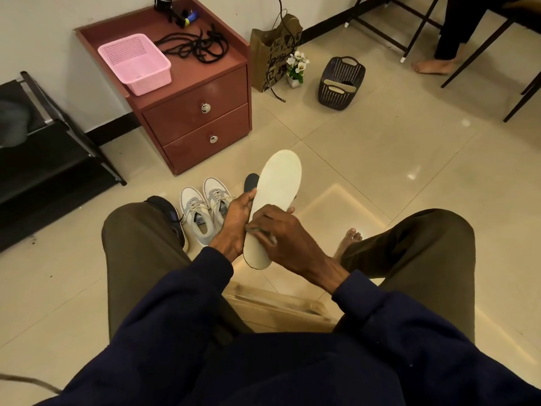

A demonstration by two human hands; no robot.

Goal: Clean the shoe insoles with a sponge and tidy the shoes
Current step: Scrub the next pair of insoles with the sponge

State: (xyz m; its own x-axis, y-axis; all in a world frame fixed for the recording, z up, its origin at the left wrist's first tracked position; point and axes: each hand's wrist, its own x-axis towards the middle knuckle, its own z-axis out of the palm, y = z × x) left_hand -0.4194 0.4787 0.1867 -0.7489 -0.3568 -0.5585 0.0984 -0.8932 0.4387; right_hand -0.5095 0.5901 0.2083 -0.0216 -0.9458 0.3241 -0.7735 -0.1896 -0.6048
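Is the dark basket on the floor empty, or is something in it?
Not empty: the dark basket holds pale insoles lying across its inside. Whether anything lies beneath them cannot be told.

Glossy cream floor tiles [380, 142] with thin grout lines, spotted with bright reflections of overhead light, under a plain white wall [44, 39] edged by a black skirting board [111, 130]. Against that wall, a reddish-brown wooden bedside cabinet [199, 124] with two drawers, round silver knobs and a raised rim round its top; to its left a low black metal-framed rack [52, 159], to its right a brown printed paper bag [272, 54] with a small white pot of white flowers [297, 65] just beside it. At the upper right, thin black metal furniture legs [480, 48] with white feet, standing on the tiles.
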